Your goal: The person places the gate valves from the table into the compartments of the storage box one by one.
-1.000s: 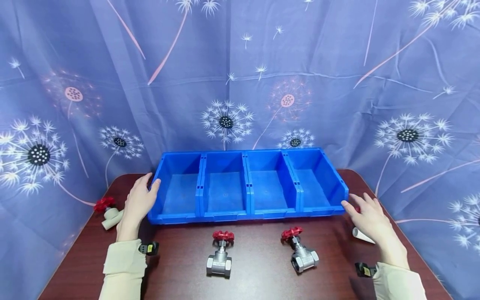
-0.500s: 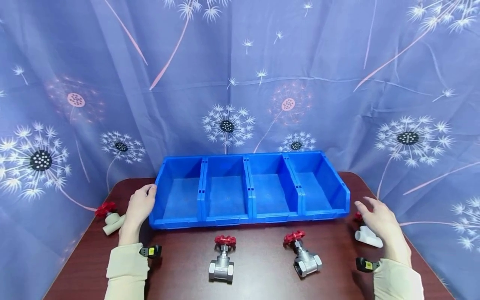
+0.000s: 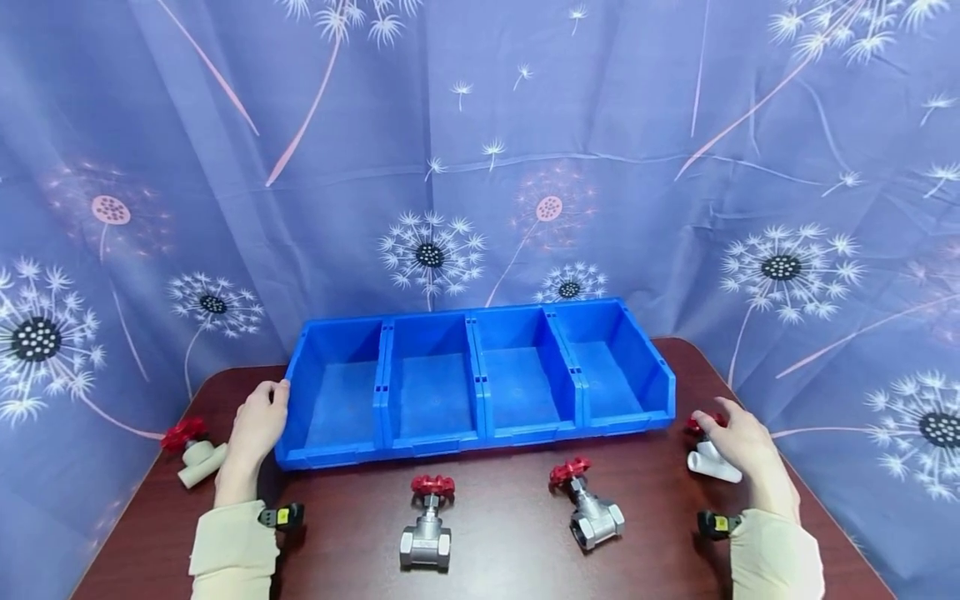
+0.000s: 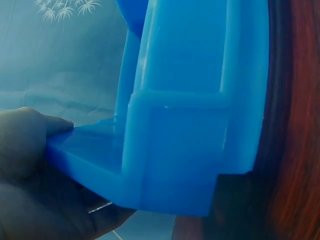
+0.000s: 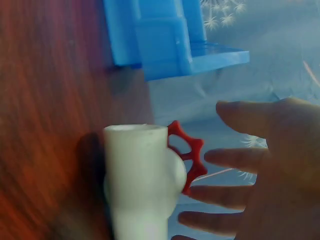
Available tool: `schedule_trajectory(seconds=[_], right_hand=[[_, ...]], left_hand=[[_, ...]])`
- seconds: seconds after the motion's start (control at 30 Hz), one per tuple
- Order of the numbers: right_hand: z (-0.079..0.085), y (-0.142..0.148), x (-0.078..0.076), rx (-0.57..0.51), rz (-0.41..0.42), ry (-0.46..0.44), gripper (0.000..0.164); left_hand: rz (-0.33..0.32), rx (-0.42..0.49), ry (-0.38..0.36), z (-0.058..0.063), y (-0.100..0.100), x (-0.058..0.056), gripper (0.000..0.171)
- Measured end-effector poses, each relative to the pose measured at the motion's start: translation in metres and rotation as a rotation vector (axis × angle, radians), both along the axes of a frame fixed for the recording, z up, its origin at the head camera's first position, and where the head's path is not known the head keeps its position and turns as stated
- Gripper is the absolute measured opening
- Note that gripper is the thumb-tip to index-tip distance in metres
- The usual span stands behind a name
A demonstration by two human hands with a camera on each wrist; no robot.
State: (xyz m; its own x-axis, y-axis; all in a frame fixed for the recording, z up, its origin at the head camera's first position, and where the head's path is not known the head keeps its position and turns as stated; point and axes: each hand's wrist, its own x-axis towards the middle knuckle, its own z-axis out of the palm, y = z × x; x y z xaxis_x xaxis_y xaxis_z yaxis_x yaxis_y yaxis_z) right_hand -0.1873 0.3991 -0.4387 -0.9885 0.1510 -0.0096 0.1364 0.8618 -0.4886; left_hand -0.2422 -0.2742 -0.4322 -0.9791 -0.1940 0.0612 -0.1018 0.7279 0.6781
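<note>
A row of joined blue storage bins point(image 3: 427, 337) stands at the back of the table. My left hand point(image 3: 255, 425) grips its left side edge; in the left wrist view the thumb point(image 4: 57, 125) lies on the blue rim and the fingers go beneath it. Beyond the bins' right end, my right hand point(image 3: 750, 442) hovers with spread fingers over a white plastic valve point(image 3: 712, 463) with a red handwheel point(image 3: 693, 423). From the right wrist, fingertips appear right by the handwheel point(image 5: 197, 162), the white pipe body point(image 5: 137, 185) lying on the table.
Two metal valves with red handwheels, a left one point(image 3: 425, 546) and a right one point(image 3: 597, 523), lie in front of the bins. A beige plastic valve point(image 3: 201, 463) lies left of my left forearm. A patterned curtain point(image 3: 480, 167) hangs behind the brown table point(image 3: 510, 550).
My right hand has left the bins' right corner and moved over the white valve. My left hand has drawn its thumb in against the bins' edge. The head view has turned slightly.
</note>
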Motion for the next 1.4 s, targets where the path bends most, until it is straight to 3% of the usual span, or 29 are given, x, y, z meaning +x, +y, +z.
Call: schedule_trajectory(seconds=[0.27, 0.6, 0.93, 1.4], right_hand=[[-0.0070, 0.0056, -0.0030, -0.041, -0.134, -0.124, 0.072], [-0.0086, 0.0082, -0.0014, -0.001, -0.123, -0.280, 0.052], [-0.0101, 0.0018, -0.0032, -0.002, -0.199, -0.284, 0.036], [-0.0026, -0.0003, -0.0013, 0.073, -0.109, -0.224, 0.036]], left_hand=[[0.010, -0.006, 0.001, 0.0011, 0.0007, -0.0012, 0.057], [0.018, 0.017, -0.002, 0.0007, 0.0011, -0.0022, 0.057], [0.017, 0.007, -0.009, 0.0006, 0.0008, -0.0010, 0.054], [0.010, 0.014, 0.017, 0.0012, 0.0004, -0.0011, 0.053]])
